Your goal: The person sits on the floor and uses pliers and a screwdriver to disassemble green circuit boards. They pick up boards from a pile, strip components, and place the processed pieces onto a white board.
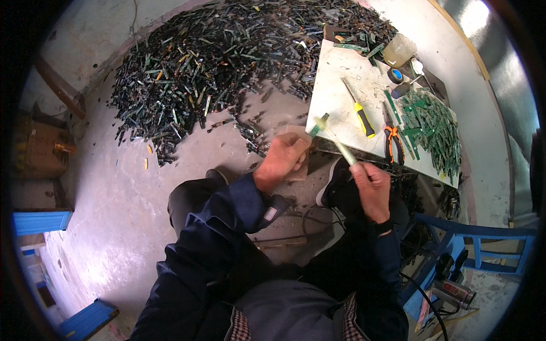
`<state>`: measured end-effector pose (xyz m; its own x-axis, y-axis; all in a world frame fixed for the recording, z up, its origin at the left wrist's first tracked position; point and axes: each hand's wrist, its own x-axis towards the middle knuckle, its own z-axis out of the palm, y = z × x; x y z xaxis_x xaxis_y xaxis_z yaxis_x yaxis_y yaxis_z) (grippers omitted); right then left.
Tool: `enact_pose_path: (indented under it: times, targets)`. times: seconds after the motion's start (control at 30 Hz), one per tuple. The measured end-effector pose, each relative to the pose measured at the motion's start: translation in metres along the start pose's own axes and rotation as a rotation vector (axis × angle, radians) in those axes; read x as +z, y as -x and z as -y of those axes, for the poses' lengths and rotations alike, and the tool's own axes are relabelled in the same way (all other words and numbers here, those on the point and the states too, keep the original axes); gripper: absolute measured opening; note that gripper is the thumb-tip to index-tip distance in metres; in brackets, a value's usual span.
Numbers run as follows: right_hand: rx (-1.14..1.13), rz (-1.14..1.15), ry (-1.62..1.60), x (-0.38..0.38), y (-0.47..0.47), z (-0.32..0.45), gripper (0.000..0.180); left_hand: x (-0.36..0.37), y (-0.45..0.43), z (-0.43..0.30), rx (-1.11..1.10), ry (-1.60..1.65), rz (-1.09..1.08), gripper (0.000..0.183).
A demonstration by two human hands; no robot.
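Observation:
My left hand (pixel 283 155) pinches a narrow green circuit board strip (pixel 314 131) over the near left corner of a white board (pixel 332 85). In my right hand (pixel 373 189) is a pale-handled, brush-like tool (pixel 346 154). Its blurred tip lies against or just over the strip; contact cannot be made out. On the white board, a yellow-and-black screwdriver (pixel 363 120) and long-nose pliers (pixel 393 143) with orange-and-black handles lie beyond my right hand. Many green circuit board strips (pixel 433 128) are heaped at the board's right side.
A large heap of dark strips (pixel 222 59) covers the floor ahead. A cloudy plastic container (pixel 399 50) and a tape roll (pixel 395 76) stand at the far right. To my right are a blue chair (pixel 465 232), a metal flask (pixel 454 293) and a black cable (pixel 426 296).

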<state>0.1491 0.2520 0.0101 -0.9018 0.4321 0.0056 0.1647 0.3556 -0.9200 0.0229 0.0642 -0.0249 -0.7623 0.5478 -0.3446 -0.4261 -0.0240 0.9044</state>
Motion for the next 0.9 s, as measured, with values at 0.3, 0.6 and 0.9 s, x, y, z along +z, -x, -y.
enact_pose_path:
  times: [0.3,0.6,0.9]
  targets:
    - [0.033,0.069,0.011,-0.002,-0.003,-0.009,0.022,0.002,0.002,-0.005,-0.065,0.043,-0.012,0.028]
    - [-0.058,-0.008,0.081,0.007,-0.005,-0.007,0.022,0.001,0.002,-0.007,-0.053,-0.032,-0.013,0.031]
    - [-0.098,-0.087,0.088,0.002,-0.010,-0.012,0.021,0.001,0.001,-0.005,-0.054,-0.037,-0.017,0.027]
